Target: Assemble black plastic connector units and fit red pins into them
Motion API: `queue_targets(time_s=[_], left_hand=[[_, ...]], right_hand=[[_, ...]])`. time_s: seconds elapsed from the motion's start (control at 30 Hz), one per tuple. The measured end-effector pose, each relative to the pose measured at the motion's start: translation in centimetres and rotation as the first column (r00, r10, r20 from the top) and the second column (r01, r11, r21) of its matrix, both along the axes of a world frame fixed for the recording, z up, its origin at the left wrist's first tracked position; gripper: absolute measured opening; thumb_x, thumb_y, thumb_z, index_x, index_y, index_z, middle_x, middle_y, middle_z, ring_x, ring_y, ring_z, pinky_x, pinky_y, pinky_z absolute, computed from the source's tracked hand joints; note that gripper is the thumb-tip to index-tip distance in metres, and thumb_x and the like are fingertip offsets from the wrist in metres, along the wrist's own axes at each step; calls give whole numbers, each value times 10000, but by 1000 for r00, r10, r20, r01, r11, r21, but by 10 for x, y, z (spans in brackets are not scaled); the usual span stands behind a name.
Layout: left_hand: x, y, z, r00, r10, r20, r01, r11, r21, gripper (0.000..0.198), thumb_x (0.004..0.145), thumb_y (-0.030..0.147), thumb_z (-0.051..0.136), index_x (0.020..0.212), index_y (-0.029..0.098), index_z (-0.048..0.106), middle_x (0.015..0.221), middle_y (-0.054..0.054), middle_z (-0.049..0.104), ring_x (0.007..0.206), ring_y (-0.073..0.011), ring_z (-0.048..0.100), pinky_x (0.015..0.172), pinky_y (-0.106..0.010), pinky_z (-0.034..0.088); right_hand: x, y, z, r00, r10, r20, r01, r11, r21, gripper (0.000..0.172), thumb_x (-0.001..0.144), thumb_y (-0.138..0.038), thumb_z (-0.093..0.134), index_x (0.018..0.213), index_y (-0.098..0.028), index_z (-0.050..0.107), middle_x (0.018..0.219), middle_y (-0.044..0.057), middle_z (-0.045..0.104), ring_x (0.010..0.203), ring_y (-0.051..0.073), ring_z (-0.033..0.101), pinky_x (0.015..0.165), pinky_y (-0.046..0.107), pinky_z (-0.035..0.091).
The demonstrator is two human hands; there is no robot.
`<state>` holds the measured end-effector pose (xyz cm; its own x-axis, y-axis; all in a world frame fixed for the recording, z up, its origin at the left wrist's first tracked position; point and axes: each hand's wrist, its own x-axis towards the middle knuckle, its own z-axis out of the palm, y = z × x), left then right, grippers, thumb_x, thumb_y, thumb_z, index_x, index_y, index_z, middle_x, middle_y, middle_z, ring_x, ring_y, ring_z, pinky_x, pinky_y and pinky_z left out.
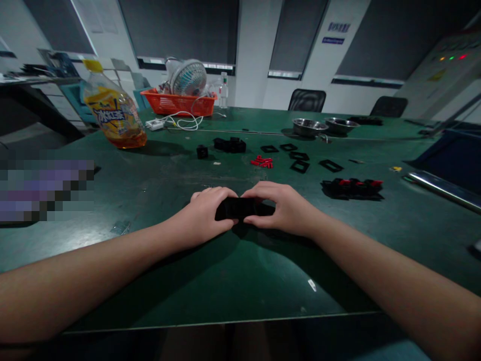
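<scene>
Both my hands close on one small black block-shaped part just above the green table, near its front. My left hand grips the left end, thumb below and fingers over the top. At the other end, my right hand pinches it between thumb and fingers. The part is too dark to show detail. Beyond lie several small red pieces and several flat black frames. A cluster of black blocks sits behind, with a single black block beside it. To the right, black pieces with red inserts stand in a row.
A drink bottle stands back left, near an orange basket holding a fan. A white cable lies before the basket. Two metal bowls are at the back right. A blurred flat item lies left.
</scene>
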<state>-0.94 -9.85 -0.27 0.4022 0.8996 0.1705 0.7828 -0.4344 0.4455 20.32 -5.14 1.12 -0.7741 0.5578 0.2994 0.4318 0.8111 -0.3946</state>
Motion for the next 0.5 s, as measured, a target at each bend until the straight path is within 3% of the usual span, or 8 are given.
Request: queue_targets(time_s=[0.5], left_hand=[[0, 0, 1, 1000, 16, -8, -16, 1000, -13, 345, 795, 316, 587, 1120, 202, 569, 1155, -87, 634, 1101, -282, 570, 959, -472, 432]], right_hand=[[3, 2, -2, 999, 37, -26, -37, 999, -1, 353, 791, -362, 706, 1096, -187, 681, 1000, 78, 668, 910, 201, 636, 804, 331, 504]])
